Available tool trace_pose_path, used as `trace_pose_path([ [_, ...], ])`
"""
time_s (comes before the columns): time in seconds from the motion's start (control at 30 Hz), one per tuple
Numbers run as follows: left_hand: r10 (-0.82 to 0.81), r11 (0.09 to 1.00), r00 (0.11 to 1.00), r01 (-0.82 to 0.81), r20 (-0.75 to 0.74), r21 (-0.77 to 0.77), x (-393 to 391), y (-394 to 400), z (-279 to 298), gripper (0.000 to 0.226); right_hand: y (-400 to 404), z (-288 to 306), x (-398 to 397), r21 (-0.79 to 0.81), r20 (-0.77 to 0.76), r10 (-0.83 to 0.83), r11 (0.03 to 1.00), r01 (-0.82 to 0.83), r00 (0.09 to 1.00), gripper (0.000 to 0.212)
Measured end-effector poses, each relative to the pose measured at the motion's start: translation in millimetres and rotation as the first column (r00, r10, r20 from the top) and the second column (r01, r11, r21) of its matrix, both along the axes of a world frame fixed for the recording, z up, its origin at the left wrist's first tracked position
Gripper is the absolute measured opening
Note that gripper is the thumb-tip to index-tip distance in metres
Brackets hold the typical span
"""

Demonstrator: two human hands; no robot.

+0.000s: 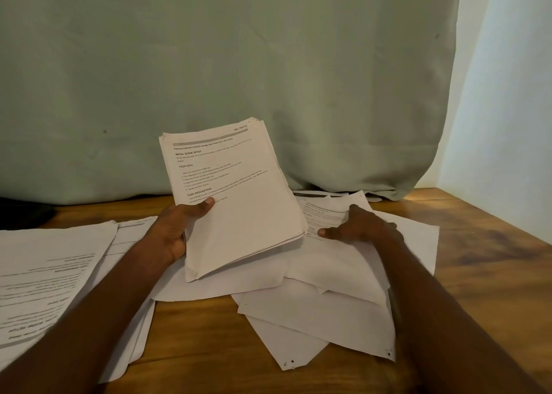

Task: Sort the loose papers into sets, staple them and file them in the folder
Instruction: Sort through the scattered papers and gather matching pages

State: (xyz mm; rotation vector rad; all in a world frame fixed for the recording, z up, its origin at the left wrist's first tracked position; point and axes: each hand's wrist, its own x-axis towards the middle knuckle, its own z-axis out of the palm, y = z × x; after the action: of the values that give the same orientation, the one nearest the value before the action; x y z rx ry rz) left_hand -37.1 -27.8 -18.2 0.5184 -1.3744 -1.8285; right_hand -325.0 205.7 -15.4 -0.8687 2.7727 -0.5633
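My left hand (176,232) grips a thick stack of printed sheets (239,202), thumb on the top page, and holds it tilted above the wooden table (478,244). The top page carries printed headings and a numbered list. Right of the stack, my right hand (358,226) rests with its fingers spread on a printed sheet (325,211) that lies on a loose pile of papers (328,304). Some sheets in that pile lie blank side up and show staple holes at their corners. No stapler or folder is in view.
More printed sheets (50,274) are spread over the left of the table, overlapping one another. A pale green curtain (239,65) hangs right behind the table. A light wall (507,109) borders the right side. A dark thin object (316,195) lies behind the right pile.
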Motion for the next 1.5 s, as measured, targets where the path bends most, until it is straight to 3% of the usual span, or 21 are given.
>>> trace_pose_path([
  [0.13,-0.024,1.000,1.000,0.024,-0.011,-0.001,0,2,0,0.064,-3,4,3,-0.213,-0.051,-0.054,0.976,0.042,0.997,0.093],
  [0.23,-0.018,1.000,1.000,0.018,-0.017,0.007,1,2,0,0.062,-1,10,3,-0.430,-0.097,-0.102,0.901,0.051,0.990,0.066],
  [0.37,-0.029,1.000,0.999,0.029,-0.032,0.004,2,3,2,0.060,-1,25,7,-0.753,-0.085,-0.052,0.657,-0.030,0.995,0.092],
  [0.4,-0.033,0.999,0.999,0.033,-0.037,-0.004,2,4,3,0.059,-1,30,9,-0.797,-0.021,-0.011,0.603,-0.010,1.000,0.099],
  [0.47,-0.036,0.999,0.997,0.035,-0.062,-0.023,3,6,5,0.054,0,41,11,-0.871,0.274,0.160,0.460,0.174,0.948,0.103],
  [0.53,-0.041,0.999,0.994,0.039,-0.097,-0.031,3,7,5,0.055,5,49,12,-0.839,0.532,0.432,0.386,0.384,0.728,0.088],
  [0.6,-0.041,0.998,0.992,0.037,-0.115,-0.042,2,6,5,0.059,8,51,11,-0.842,0.538,0.574,0.391,0.371,0.617,0.070],
  [0.67,-0.064,0.996,0.990,0.056,-0.127,-0.064,3,5,4,0.060,9,51,11,-0.897,0.442,0.630,0.313,0.311,0.639,0.067],
  [0.73,-0.088,0.994,0.987,0.079,-0.132,-0.075,3,3,4,0.059,7,55,16,-0.946,0.325,0.568,0.187,0.266,0.756,0.063],
  [0.8,-0.098,0.993,0.986,0.087,-0.138,-0.081,3,3,4,0.059,4,60,24,-0.969,0.248,0.525,0.128,0.213,0.814,0.054],
  [1.03,-0.251,0.964,0.948,0.227,-0.194,-0.138,2,8,5,0.049,5,66,41,-0.982,0.175,0.620,0.051,0.183,0.765,0.041],
  [1.17,-0.258,0.961,0.943,0.226,-0.210,-0.161,1,9,5,0.050,7,72,45,-0.981,0.135,0.699,-0.007,0.196,0.702,0.048],
  [1.33,-0.225,0.970,0.949,0.198,-0.219,-0.139,1,13,9,0.046,10,77,52,-0.972,0.123,0.711,-0.055,0.229,0.692,0.049],
  [1.4,-0.210,0.975,0.951,0.185,-0.227,-0.126,2,15,11,0.043,13,80,52,-0.962,0.091,0.702,-0.120,0.243,0.706,0.048],
  [1.5,-0.186,0.981,0.953,0.168,-0.238,-0.094,3,15,11,0.041,28,86,41,-0.905,0.033,0.661,-0.299,0.303,0.750,0.044],
])
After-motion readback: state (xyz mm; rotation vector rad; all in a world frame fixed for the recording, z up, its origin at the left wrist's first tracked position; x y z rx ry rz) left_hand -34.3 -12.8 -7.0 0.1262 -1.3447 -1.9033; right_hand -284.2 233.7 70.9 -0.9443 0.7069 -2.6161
